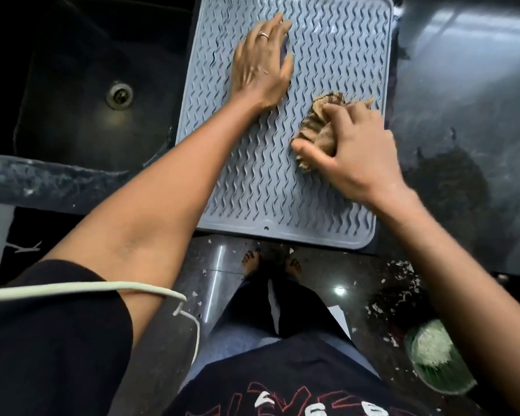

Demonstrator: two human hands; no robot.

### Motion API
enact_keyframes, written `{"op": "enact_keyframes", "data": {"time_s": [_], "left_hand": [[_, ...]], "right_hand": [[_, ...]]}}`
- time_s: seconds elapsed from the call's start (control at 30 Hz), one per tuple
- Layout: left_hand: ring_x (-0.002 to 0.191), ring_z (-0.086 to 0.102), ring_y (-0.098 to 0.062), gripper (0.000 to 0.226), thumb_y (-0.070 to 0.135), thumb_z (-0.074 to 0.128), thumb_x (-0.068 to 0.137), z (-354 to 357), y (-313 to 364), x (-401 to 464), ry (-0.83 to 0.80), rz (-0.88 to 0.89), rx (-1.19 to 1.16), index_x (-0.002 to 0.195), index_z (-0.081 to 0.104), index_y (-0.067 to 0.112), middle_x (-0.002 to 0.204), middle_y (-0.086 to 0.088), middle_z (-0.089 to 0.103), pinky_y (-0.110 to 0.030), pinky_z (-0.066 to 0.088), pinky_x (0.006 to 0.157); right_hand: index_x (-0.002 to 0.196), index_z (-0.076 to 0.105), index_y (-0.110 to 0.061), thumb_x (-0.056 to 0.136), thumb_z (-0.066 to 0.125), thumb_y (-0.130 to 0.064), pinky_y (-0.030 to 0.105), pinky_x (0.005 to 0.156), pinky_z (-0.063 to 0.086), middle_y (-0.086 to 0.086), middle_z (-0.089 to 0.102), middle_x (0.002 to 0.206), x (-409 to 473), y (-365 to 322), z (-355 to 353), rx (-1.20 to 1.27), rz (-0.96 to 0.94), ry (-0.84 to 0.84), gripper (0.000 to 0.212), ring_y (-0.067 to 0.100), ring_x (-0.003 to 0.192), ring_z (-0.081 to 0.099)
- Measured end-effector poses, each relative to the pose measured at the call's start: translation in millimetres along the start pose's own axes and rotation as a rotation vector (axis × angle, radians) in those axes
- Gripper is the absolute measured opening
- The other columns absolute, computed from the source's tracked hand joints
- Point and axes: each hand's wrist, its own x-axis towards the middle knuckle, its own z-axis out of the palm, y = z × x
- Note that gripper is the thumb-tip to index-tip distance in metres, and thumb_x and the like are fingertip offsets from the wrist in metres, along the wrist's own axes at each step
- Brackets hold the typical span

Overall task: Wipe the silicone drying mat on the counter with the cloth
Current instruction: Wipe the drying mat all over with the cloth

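Note:
A grey silicone drying mat [252, 181] with wavy ridges lies on the dark counter, its near edge hanging slightly past the counter front. My left hand [263, 60] rests flat on the mat's upper left area, fingers spread, holding nothing. My right hand [354, 151] presses a bunched brown striped cloth [318, 118] onto the mat's right side. Part of the cloth is hidden under my fingers.
A dark sink [96, 85] with a metal drain [119, 94] sits left of the mat. Glossy dark counter [463, 115] extends to the right. Below on the floor are scattered white scraps and a green bin [436, 358]. A white cable [102, 288] crosses my left sleeve.

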Motion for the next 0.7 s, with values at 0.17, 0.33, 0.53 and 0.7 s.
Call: {"op": "enact_keyframes", "data": {"time_s": [0.17, 0.33, 0.53, 0.7], "left_hand": [[0.148, 0.012, -0.021, 0.055, 0.04, 0.03, 0.1, -2, -20, 31, -0.058, 0.016, 0.003, 0.151, 0.021, 0.022, 0.161, -0.002, 0.015, -0.043, 0.004, 0.119], [0.149, 0.01, -0.017, 0.055, 0.042, 0.026, 0.1, 1, -25, 34, -0.038, 0.063, 0.035, 0.152, 0.019, 0.025, 0.162, 0.002, 0.015, -0.041, 0.001, 0.121], [0.149, 0.007, -0.015, 0.053, 0.034, 0.026, 0.102, 2, -27, 41, -0.033, 0.032, 0.071, 0.153, 0.015, 0.027, 0.162, 0.003, 0.011, -0.042, 0.0, 0.122], [0.149, 0.009, -0.013, 0.052, 0.035, 0.027, 0.101, 3, -26, 39, 0.005, 0.025, 0.04, 0.152, 0.019, 0.03, 0.161, 0.007, 0.015, -0.039, 0.003, 0.122]], "right_hand": [[0.135, 0.04, -0.011, 0.081, 0.061, -0.04, 0.049, 0.082, 0.042, 0.017, 0.048, 0.126, 1, 2, 14, -0.216, -0.036, 0.061, 0.065, 0.037, 0.115, 0.04], [0.113, 0.059, -0.008, 0.073, 0.067, -0.019, 0.039, 0.082, 0.046, 0.013, 0.058, 0.107, 25, 5, -6, 0.218, 0.014, 0.044, 0.042, 0.029, 0.103, 0.052], [0.112, 0.06, -0.023, 0.07, 0.058, -0.032, 0.033, 0.082, 0.048, 0.002, 0.062, 0.107, 124, 6, -33, 0.458, 0.068, 0.345, 0.043, 0.017, 0.098, 0.056], [0.128, 0.048, -0.028, 0.083, 0.053, -0.042, 0.047, 0.099, 0.03, 0.003, 0.043, 0.135, 204, 14, -4, -0.005, -0.078, 0.178, 0.047, 0.027, 0.124, 0.035]]}}
